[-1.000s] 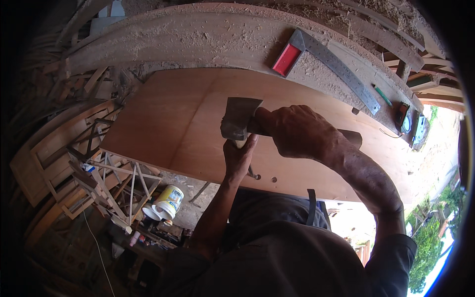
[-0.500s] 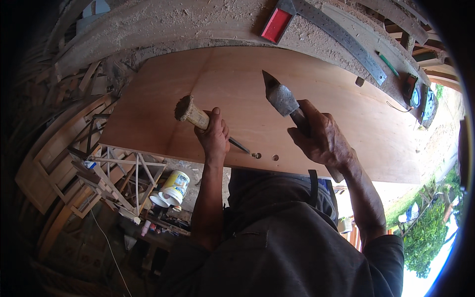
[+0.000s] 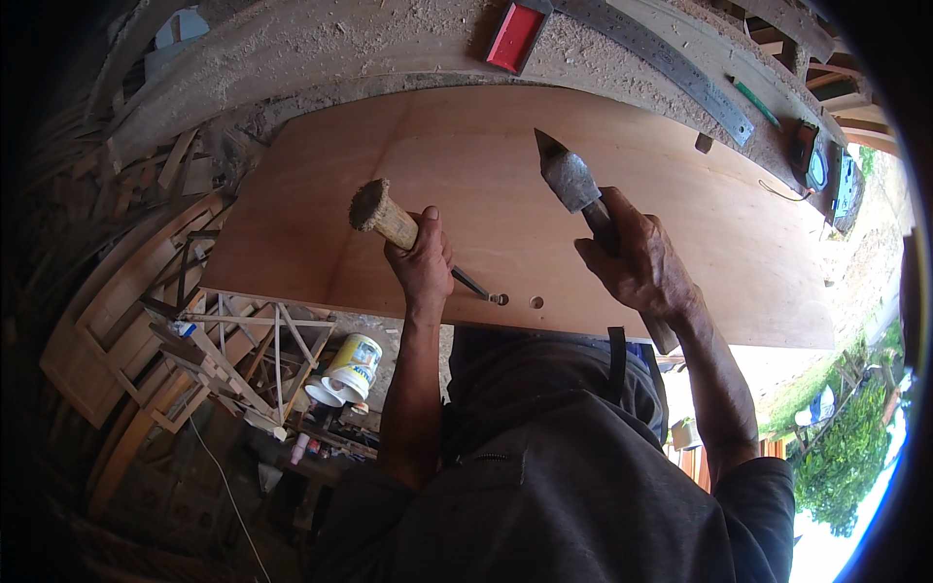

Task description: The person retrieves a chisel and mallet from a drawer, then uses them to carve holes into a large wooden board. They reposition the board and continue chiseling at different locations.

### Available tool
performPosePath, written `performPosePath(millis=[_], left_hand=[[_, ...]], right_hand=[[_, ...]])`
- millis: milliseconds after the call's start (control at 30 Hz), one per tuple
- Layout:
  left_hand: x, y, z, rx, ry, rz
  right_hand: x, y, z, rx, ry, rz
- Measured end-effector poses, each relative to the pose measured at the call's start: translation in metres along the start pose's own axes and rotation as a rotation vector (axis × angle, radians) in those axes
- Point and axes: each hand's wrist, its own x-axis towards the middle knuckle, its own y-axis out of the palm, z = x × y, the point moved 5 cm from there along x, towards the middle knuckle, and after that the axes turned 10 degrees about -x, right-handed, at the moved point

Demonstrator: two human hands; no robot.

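Observation:
A large reddish-brown wooden panel [image 3: 466,175] lies flat in front of me. My left hand [image 3: 423,264] is closed around a chisel [image 3: 394,223] by its pale wooden handle, whose struck end is frayed. The chisel slants, its blade tip down at a hole [image 3: 500,299] near the panel's front edge. A second round hole [image 3: 536,302] sits just right of it. My right hand [image 3: 646,257] grips a hammer [image 3: 571,180] by its handle. The steel head, with a pointed end, is raised above the panel, apart from the chisel.
Beyond the panel, a sawdust-covered bench [image 3: 321,49] carries a try square [image 3: 520,39] with a steel blade, a green pencil [image 3: 756,103] and a tape measure [image 3: 809,155]. White buckets [image 3: 352,367] and a wooden frame [image 3: 262,350] stand low at the left, near wood scraps [image 3: 175,160].
The hammer has shifted slightly right and is still raised. The chisel remains at the same hole in my left hand. The whole view has tilted a little.

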Motion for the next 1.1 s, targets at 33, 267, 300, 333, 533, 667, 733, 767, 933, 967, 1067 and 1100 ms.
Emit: performPosePath(millis=[33,267,300,333,533,667,733,767,933,967,1067,1100], left_hand=[[0.000,0.001,0.003,0.055,0.011,0.026],[0.000,0.035,0.016,0.435,0.233,0.231],[-0.003,0.033,0.015,0.443,0.224,0.228],[-0.007,0.031,0.012,0.450,0.213,0.220],[-0.018,0.047,0.007,0.462,0.247,0.309],[-0.026,0.045,0.010,0.437,0.341,0.284],[-0.018,0.050,0.009,0.424,0.390,0.250],[-0.019,0.045,0.008,0.455,0.285,0.269],[-0.018,0.052,0.007,0.434,0.205,0.313],[-0.018,0.051,0.007,0.446,0.187,0.304],[-0.018,0.049,0.008,0.452,0.172,0.271],[-0.025,0.042,0.013,0.441,0.137,0.275]], right_hand=[[0.000,0.000,0.000,-0.009,-0.004,-0.008],[0.015,-0.033,0.047,-0.121,-0.399,-0.178],[0.019,-0.053,0.066,-0.144,-0.405,-0.248],[0.022,-0.075,0.090,-0.166,-0.414,-0.313],[0.035,-0.076,0.124,-0.183,-0.458,-0.581],[0.053,-0.017,0.093,-0.460,-0.502,0.034],[0.044,-0.036,0.100,-0.329,-0.597,-0.045],[0.034,-0.057,0.116,-0.330,-0.552,-0.167],[0.023,-0.164,0.177,-0.108,-0.233,-0.931],[0.026,-0.157,0.179,0.086,-0.145,-0.986],[0.051,-0.047,0.117,-0.521,-0.507,-0.271],[0.047,0.004,0.103,-0.949,-0.396,0.012]])
